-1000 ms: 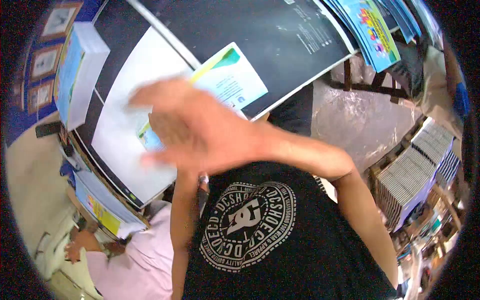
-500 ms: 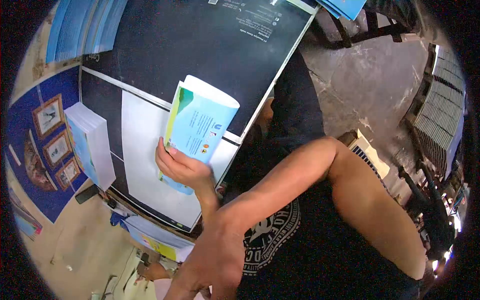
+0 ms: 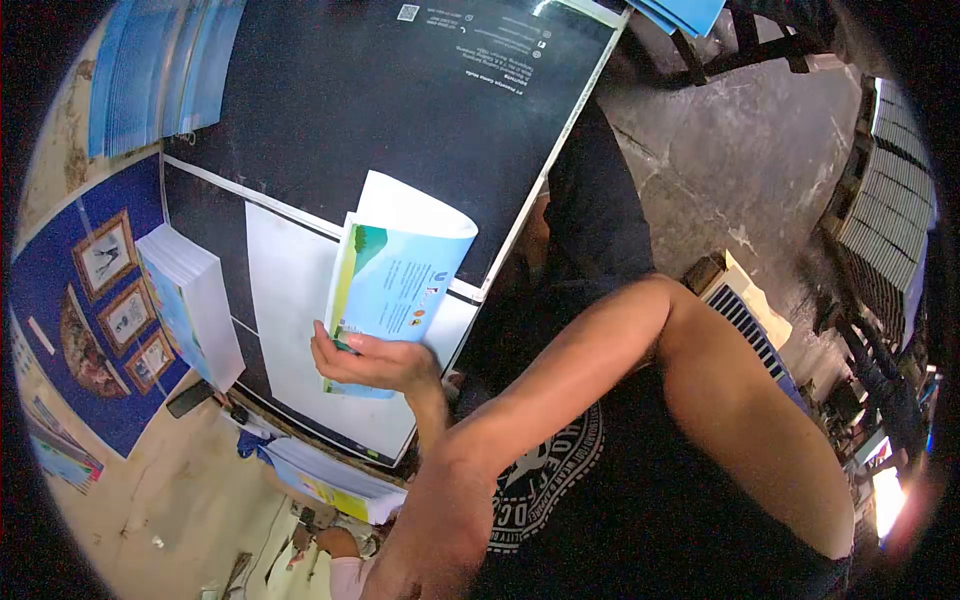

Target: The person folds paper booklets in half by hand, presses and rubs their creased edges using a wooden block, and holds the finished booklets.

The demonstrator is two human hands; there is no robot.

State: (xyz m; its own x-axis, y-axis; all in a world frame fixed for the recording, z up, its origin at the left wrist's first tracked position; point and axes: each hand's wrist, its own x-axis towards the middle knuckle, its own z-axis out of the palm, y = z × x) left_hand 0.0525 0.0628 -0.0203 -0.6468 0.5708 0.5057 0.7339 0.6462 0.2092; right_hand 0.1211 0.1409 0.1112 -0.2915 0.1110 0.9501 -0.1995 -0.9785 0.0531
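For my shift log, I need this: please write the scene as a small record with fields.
Left hand: holds a light-blue paper booklet, its pages curved
Right hand: partly cut off by the picture's lower edge; grip not visible
Surface: flat black tabletop, bearing a white paper sheet
Further left: thick white-paged block with light-blue cover
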